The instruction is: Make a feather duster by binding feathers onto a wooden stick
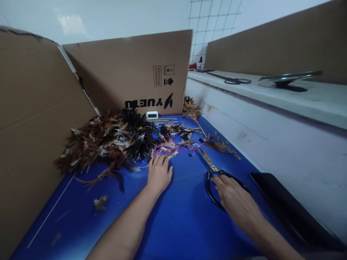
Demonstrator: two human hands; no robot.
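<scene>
My left hand (159, 173) lies flat on the blue table top (179, 220), fingers together, its tips touching the near edge of a pile of brown and black feathers (114, 139) tangled with red and pink thread. My right hand (234, 200) rests palm down on the black handles of a large pair of scissors (213, 173), whose blades point away toward the feathers. The fingers lie over the handle loops; whether they pass through the loops I cannot tell.
Cardboard walls stand at the left (32, 119) and back (135, 72). A small white device (152, 115) sits by the back board. A black flat object (287, 206) lies at the right. On the white ledge (271, 94) are another pair of scissors (230, 79) and a metal tool (290, 77).
</scene>
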